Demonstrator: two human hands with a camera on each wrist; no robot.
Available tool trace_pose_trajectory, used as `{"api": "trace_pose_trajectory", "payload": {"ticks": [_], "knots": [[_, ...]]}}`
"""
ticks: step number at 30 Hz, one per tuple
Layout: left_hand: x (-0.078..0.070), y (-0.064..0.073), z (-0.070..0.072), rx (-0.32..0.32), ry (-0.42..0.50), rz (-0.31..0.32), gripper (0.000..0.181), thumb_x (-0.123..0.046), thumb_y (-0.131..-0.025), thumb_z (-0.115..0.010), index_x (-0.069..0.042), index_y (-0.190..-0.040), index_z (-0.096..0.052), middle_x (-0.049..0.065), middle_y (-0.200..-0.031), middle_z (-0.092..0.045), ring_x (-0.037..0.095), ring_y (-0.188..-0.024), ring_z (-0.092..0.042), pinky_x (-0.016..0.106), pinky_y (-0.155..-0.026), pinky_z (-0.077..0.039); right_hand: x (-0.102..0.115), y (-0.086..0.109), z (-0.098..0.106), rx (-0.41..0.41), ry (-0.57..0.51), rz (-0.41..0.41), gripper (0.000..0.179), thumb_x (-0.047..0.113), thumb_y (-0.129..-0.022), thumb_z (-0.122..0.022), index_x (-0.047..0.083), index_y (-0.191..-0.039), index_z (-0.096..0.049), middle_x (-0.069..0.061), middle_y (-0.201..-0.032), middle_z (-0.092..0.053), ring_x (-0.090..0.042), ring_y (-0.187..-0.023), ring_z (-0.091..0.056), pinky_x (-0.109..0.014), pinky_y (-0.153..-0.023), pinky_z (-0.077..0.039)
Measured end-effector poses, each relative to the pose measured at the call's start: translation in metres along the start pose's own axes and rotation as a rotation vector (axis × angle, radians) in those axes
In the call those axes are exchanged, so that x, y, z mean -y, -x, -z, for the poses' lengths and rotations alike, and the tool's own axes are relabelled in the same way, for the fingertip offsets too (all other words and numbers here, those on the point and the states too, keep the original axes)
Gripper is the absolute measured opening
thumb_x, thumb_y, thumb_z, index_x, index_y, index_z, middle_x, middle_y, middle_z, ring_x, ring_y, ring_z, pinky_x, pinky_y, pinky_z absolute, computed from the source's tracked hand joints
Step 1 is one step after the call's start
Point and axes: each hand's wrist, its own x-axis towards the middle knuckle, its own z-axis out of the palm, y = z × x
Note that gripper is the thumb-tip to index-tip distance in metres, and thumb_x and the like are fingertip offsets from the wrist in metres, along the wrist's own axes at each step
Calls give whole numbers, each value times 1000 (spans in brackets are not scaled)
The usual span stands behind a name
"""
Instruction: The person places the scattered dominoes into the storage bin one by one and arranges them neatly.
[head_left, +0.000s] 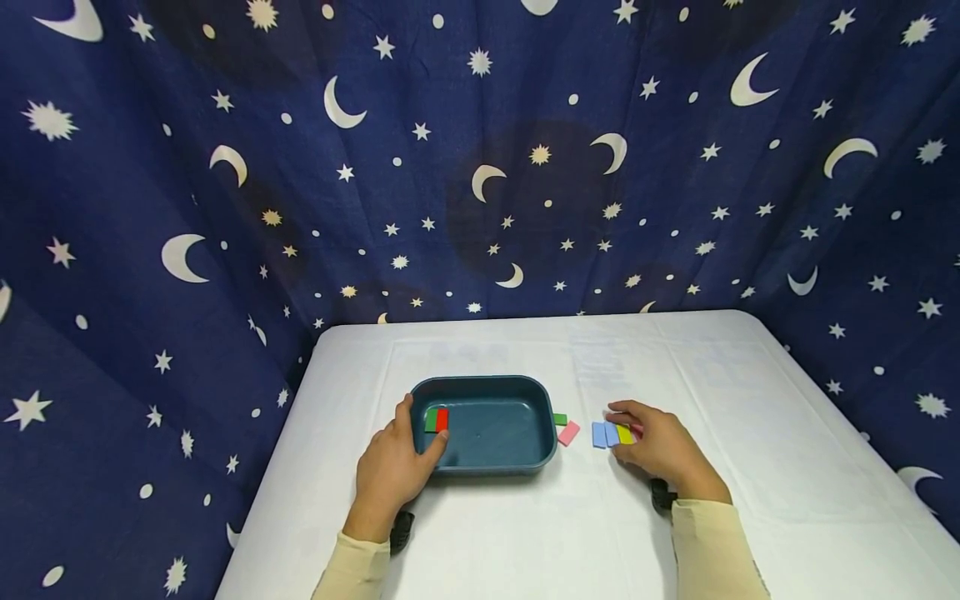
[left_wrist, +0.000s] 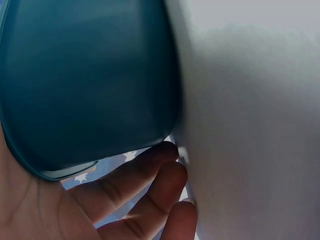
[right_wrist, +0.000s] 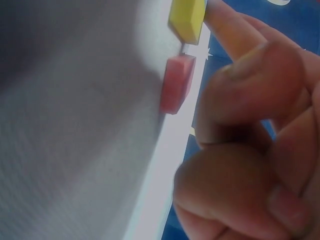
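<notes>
Left hand (head_left: 393, 468) grips the teal tray (head_left: 487, 463), its long axis left-right at lower centre; right hand (head_left: 660, 446), fingers curled, pinches a yellow tile (head_left: 624, 433).

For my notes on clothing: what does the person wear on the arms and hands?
Both arms wear long cream sleeves that end at the wrists. The left hand and the right hand are bare, without gloves. A small black device sits under each wrist.

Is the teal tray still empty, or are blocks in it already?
Not empty. The teal tray holds a green block and a red block at its left end, beside the left hand.
</notes>
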Motion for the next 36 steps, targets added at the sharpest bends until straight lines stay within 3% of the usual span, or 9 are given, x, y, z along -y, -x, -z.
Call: {"api": "trace_pose_trajectory", "payload": {"ticks": [8,17,31,36], "knots": [[0,1,1,-2,3,0,94,-73,-94,-60,-10,-160,-37,19,-125,-72,38,-97,-71,56,-72,-57,0,0,1,-19,2,32,71,20,-78,-91,14,-144,-64,-6,-136,-71,-46,-136,-53,-70,-109,-36],[0,0,2,10,-2,12,94,-72,-94,-62,-10,-160,-37,17,-129,-71,38,-98,-71,55,-72,-58,3,0,2,1,1,12,70,22,-79,-92,15,-143,-66,-12,-141,-66,-47,-137,-52,-72,-109,-34],[-1,0,-1,-6,1,5,93,-71,-94,-63,-10,-159,-38,17,-129,-71,38,-98,-71,55,-71,-57,0,2,3,-5,2,49,69,21,-81,-91,13,-145,-64,-11,-140,-67,-47,-136,-53,-71,-109,-35],[-1,0,0,-6,2,5,93,-71,-94,-62,-10,-159,-39,18,-128,-71,37,-97,-71,54,-71,-58,0,3,3,-7,1,97,66,18,-85,-87,11,-145,-63,-8,-137,-70,-46,-135,-54,-70,-110,-35]]}}
